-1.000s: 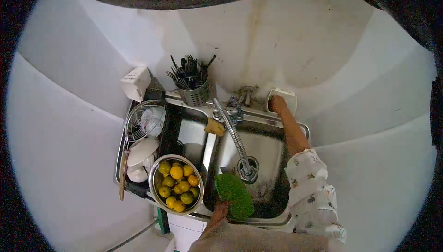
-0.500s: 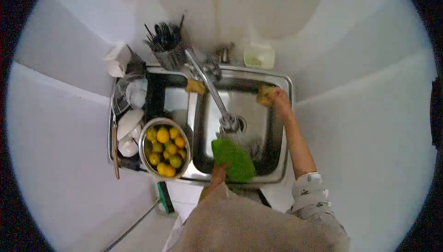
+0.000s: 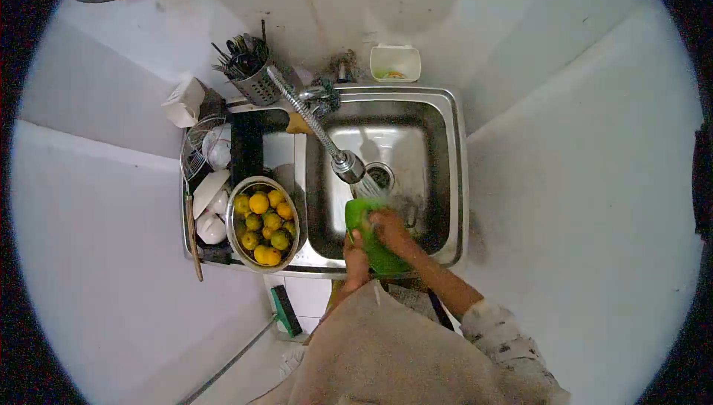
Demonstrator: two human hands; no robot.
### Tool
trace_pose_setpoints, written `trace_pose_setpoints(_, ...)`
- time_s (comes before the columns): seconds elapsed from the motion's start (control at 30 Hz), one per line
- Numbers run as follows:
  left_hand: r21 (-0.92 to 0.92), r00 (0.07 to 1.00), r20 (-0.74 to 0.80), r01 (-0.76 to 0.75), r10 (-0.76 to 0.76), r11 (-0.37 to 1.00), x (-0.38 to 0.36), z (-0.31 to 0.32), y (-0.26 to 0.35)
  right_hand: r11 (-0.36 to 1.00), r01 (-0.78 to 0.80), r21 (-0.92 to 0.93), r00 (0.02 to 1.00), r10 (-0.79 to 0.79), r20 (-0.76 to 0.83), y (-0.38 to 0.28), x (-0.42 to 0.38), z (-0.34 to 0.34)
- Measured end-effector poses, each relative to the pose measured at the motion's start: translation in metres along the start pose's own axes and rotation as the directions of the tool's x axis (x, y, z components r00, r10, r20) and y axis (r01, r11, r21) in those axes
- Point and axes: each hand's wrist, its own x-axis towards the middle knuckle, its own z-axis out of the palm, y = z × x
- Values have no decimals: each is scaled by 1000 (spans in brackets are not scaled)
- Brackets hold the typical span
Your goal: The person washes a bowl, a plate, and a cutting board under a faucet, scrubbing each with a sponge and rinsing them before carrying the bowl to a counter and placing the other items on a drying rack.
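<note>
A green plate (image 3: 364, 236) is held over the steel sink (image 3: 445, 182) under the running faucet head (image 3: 347, 167). My left hand (image 3: 356, 255) grips the plate's near edge from below. My right hand (image 3: 391, 227) presses on the plate's upper face; a sponge may be under the palm, but I cannot make it out. Water streams from the faucet onto the plate's far edge.
A metal bowl of yellow and green citrus fruits (image 3: 264, 221) sits on the left drainer beside white dishes (image 3: 211, 197). A cutlery holder (image 3: 252, 78) and a white soap tray (image 3: 395, 63) stand behind the sink. White counter runs to the right.
My right hand came back from the soap tray behind the sink, took a yellow sponge across the basin, and now rests on the green plate. The view tilted downward.
</note>
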Motion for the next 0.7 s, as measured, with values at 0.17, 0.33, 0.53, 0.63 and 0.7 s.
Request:
trace_pose_setpoints(0.17,41,994,-77,-70,73,997,11,-11,-15,942,-225,250,965,252,-79,-13,34,3)
trace_pose_setpoints(0.33,268,996,-70,64,-47,961,-12,-6,28,931,-191,312,937,268,-225,-43,61,-9)
trace_pose_setpoints(0.53,199,992,-79,-76,93,977,11,-14,8,958,-216,188,972,230,-54,-55,43,5)
trace_pose_setpoints(0.63,-64,961,-186,-219,204,974,26,-22,18,992,-37,121,997,44,-56,-72,-4,-5)
trace_pose_setpoints(0.7,17,957,-206,-205,204,979,29,-30,7,998,50,37,995,-47,-90,-49,-21,-11)
